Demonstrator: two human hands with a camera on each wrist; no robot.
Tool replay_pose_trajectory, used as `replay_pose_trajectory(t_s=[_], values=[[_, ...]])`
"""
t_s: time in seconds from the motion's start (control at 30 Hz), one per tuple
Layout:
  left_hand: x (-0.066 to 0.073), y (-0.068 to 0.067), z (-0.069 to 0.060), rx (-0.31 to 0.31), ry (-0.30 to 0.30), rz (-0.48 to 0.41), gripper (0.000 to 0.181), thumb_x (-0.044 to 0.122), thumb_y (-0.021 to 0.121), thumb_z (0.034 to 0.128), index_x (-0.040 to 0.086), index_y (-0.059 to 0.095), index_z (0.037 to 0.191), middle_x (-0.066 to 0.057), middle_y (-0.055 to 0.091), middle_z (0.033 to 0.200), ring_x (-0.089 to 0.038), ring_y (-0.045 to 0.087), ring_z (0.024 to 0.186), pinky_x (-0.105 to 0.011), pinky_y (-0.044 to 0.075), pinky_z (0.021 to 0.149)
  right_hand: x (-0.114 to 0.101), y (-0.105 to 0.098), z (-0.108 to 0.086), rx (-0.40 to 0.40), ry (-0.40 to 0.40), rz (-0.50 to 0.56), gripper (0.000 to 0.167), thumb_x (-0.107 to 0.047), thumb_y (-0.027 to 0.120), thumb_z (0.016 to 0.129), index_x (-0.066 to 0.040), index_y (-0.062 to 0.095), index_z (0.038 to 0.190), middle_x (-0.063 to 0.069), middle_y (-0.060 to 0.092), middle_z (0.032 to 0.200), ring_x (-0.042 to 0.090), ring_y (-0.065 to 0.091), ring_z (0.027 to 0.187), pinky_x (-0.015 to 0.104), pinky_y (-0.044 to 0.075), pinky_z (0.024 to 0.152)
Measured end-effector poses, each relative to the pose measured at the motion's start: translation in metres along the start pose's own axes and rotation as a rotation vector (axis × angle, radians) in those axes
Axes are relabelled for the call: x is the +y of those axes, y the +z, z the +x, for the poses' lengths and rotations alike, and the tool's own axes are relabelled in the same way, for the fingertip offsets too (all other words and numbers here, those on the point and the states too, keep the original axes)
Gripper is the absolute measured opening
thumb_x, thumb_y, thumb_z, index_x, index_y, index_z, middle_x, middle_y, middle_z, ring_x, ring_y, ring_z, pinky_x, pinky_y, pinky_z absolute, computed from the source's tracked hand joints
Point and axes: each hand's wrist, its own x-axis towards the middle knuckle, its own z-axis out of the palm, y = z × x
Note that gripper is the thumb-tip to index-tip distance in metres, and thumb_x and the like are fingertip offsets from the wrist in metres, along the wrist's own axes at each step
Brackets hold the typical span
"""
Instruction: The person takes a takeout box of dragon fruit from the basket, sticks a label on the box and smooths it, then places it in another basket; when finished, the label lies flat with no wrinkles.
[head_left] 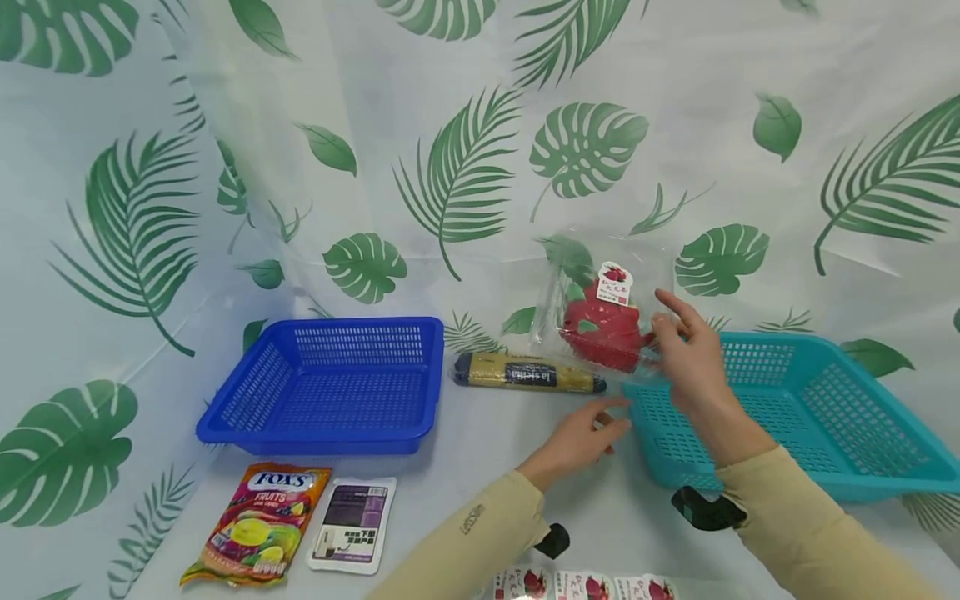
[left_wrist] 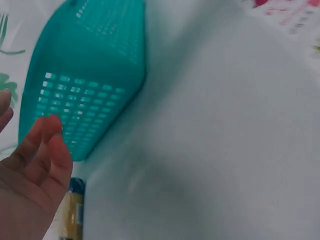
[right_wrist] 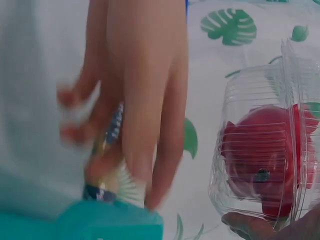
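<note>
My right hand point(head_left: 693, 354) holds a clear plastic clamshell box point(right_wrist: 227, 150) by its right edge, raised near the back curtain. Inside the box is a red dragon fruit point(head_left: 600, 329). A white sticker point(head_left: 615, 284) with a dragon fruit picture is on the box. My left hand point(head_left: 573, 437) is beside the left rim of the teal basket point(head_left: 817, 354), fingers loosely bent, with nothing in them. In the right wrist view the left hand's fingers are blurred and partly cover a long yellow packet point(head_left: 525, 372).
A blue basket point(head_left: 431, 375) stands at the left. In front of it lie a Fox's candy bag point(head_left: 258, 525) and a white-edged flat packet point(head_left: 352, 525). A strip of dragon fruit stickers point(head_left: 592, 586) lies at the front edge. A leaf-patterned curtain point(head_left: 465, 75) hangs behind.
</note>
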Motion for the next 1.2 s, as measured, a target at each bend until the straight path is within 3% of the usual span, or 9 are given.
replay_pose_trajectory(t_s=[0.2,0.33,0.43,0.53,0.7,0.8,1.03,1.1,1.2], values=[[0.004,0.021,0.031,0.056,-0.063,-0.04,0.036,0.035,0.061,0.0973,0.027,0.057,0.132,0.005,0.057,0.088,-0.023,0.066,0.075,-0.025,0.048,0.058,0.0,0.003,-0.008,-0.025,0.002,0.051,0.053,-0.033,0.038,0.106,-0.025,0.025,0.156,0.006,0.046,0.112,0.013,0.053,0.095,0.023,0.054,0.079],[0.005,0.021,0.037,0.071,-0.077,-0.018,0.037,0.033,0.066,0.0945,0.022,0.06,0.129,0.007,0.056,0.087,-0.018,0.064,0.07,-0.025,0.048,0.056,-0.002,0.001,-0.008,-0.021,0.033,0.071,0.053,-0.036,0.039,0.105,-0.029,0.026,0.156,0.005,0.045,0.114,0.015,0.053,0.098,0.031,0.053,0.085],[0.007,0.019,0.039,0.077,-0.065,-0.009,0.037,0.032,0.069,0.0925,0.019,0.062,0.127,0.007,0.056,0.087,-0.015,0.062,0.069,-0.024,0.048,0.057,0.0,-0.01,-0.005,-0.032,0.036,0.067,0.054,-0.038,0.04,0.105,-0.03,0.025,0.156,0.003,0.045,0.117,0.015,0.054,0.1,0.029,0.053,0.085],[0.009,0.018,0.041,0.075,-0.055,-0.023,0.038,0.029,0.071,0.0911,0.016,0.063,0.126,0.006,0.055,0.087,-0.02,0.063,0.073,-0.024,0.048,0.057,0.004,-0.028,-0.001,-0.055,0.044,0.076,0.055,-0.039,0.042,0.104,-0.03,0.026,0.156,0.001,0.045,0.119,0.014,0.053,0.099,0.021,0.054,0.077],[0.01,0.019,0.04,0.061,-0.075,-0.075,0.034,0.025,0.073,0.0898,0.018,0.062,0.122,0.005,0.056,0.085,-0.032,0.064,0.08,-0.024,0.046,0.055,0.02,-0.067,0.005,-0.118,0.087,-0.01,0.057,-0.042,0.041,0.103,-0.03,0.024,0.156,0.007,0.041,0.128,0.011,0.052,0.096,0.021,0.054,0.071],[0.012,0.02,0.041,0.058,-0.085,-0.07,0.03,0.024,0.074,0.0888,0.02,0.062,0.116,0.004,0.055,0.083,-0.027,0.062,0.073,-0.024,0.043,0.053,0.035,-0.095,0.008,-0.147,0.084,-0.102,0.057,-0.043,0.038,0.104,-0.031,0.021,0.157,0.008,0.038,0.131,0.005,0.053,0.093,0.022,0.054,0.071],[0.018,0.019,0.042,0.04,-0.109,-0.079,0.037,0.021,0.074,0.0887,0.02,0.064,0.124,0.003,0.052,0.082,-0.023,0.061,0.069,-0.026,0.04,0.053,0.072,-0.156,0.011,-0.193,0.079,-0.181,0.058,-0.039,0.037,0.105,-0.028,0.015,0.158,-0.005,0.04,0.124,-0.009,0.054,0.084,0.023,0.055,0.068],[0.019,0.018,0.041,0.039,-0.113,-0.077,0.036,0.021,0.074,0.0886,0.02,0.064,0.123,0.003,0.052,0.083,-0.021,0.06,0.067,-0.026,0.04,0.053,0.083,-0.167,0.012,-0.182,0.075,-0.211,0.057,-0.038,0.036,0.106,-0.028,0.014,0.158,0.004,0.04,0.124,-0.009,0.053,0.081,0.024,0.055,0.066],[0.021,0.016,0.041,0.033,-0.123,-0.078,0.035,0.023,0.074,0.0888,0.023,0.064,0.123,0.002,0.053,0.084,-0.016,0.057,0.065,-0.027,0.04,0.054,0.096,-0.178,0.014,-0.165,0.064,-0.279,0.057,-0.036,0.032,0.106,-0.027,0.012,0.158,0.027,0.033,0.132,-0.009,0.052,0.08,0.025,0.055,0.065]])
